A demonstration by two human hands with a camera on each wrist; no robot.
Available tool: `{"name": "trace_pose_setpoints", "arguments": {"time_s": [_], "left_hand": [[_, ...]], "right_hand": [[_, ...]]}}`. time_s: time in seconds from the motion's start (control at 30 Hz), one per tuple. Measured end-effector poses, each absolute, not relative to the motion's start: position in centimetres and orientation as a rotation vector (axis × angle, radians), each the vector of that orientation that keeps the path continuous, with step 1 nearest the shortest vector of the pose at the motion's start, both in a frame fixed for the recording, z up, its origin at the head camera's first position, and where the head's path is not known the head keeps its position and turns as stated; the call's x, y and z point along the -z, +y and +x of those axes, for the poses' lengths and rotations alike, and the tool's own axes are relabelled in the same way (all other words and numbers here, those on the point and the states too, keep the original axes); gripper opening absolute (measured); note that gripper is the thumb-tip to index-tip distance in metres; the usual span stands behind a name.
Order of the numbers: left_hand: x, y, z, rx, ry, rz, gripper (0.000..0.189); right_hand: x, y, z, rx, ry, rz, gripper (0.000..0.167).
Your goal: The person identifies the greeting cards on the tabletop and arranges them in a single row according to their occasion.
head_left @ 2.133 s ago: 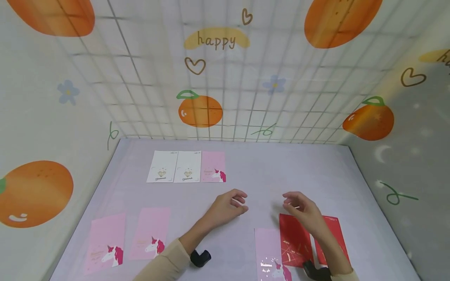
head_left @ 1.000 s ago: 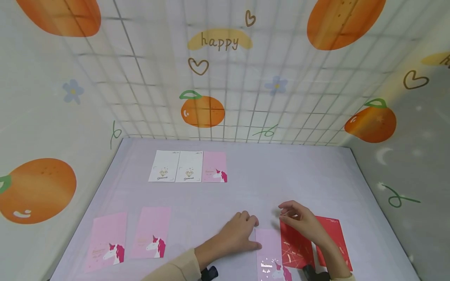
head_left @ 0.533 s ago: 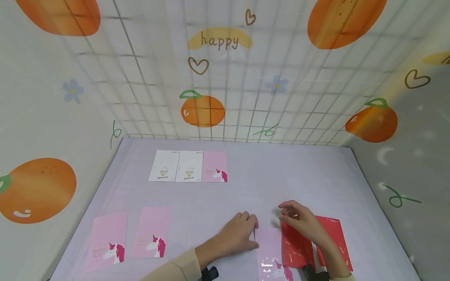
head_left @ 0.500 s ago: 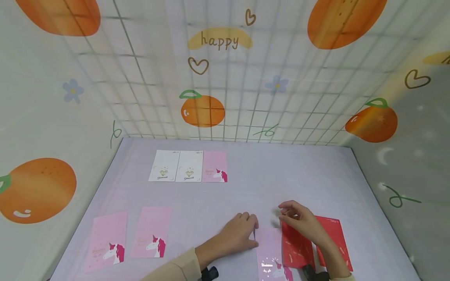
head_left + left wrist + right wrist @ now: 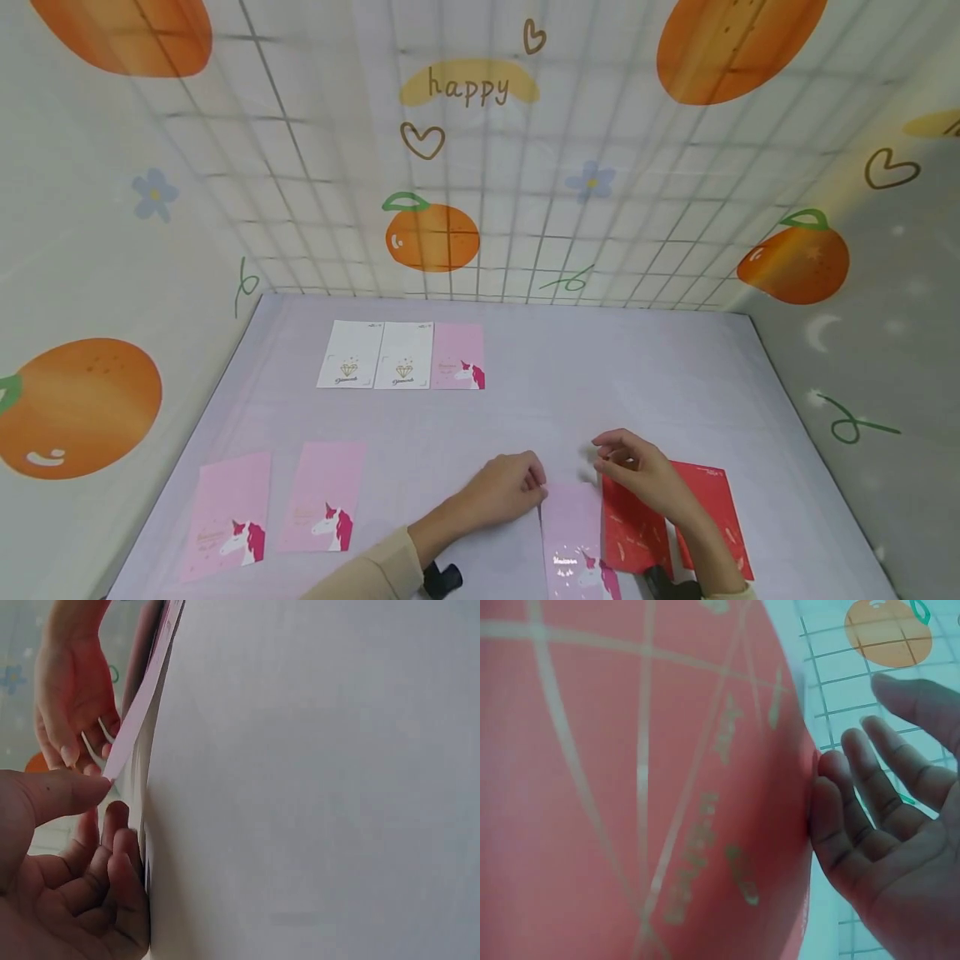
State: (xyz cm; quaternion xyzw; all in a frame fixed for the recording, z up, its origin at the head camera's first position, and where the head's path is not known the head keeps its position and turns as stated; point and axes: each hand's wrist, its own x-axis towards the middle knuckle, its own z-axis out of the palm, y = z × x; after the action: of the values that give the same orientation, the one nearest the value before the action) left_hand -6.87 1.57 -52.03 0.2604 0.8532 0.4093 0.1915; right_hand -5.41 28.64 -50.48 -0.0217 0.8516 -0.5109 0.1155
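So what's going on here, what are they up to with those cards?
A person is handling cards at a table. Their left hand pinches a far corner of a pink unicorn card. The right hand is over two red cards, its loosely bent fingers holding nothing. Farther back, two white diamond cards and another pink card lie in a row; two more pink cards lie apart at the left.

Printed cloth [image 5: 468, 125] is hanging against a wire grid [image 5: 538, 237] and enclosing a table [image 5: 600, 358] on three sides, forming a small makeshift booth.
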Motion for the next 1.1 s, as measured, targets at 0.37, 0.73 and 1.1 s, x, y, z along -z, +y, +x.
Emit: {"name": "trace_pose_setpoints", "arguments": {"time_s": [0.37, 0.73, 1.1], "left_hand": [[52.1, -0.1, -7.9, -1.303, 2.283, 0.620, 0.010], [51.7, -0.3, -8.0, -1.327, 2.286, 0.563, 0.009], [51.6, -0.5, -8.1, -1.373, 2.258, 0.552, 0.010]], "right_hand": [[50.3, 28.5, -5.5, 1.459, 2.488, -0.047, 0.045], [50.8, 28.3, -5.6, 1.416, 2.404, -0.214, 0.038], [51.0, 27.9, -5.5, 1.445, 2.341, -0.206, 0.029]]}}
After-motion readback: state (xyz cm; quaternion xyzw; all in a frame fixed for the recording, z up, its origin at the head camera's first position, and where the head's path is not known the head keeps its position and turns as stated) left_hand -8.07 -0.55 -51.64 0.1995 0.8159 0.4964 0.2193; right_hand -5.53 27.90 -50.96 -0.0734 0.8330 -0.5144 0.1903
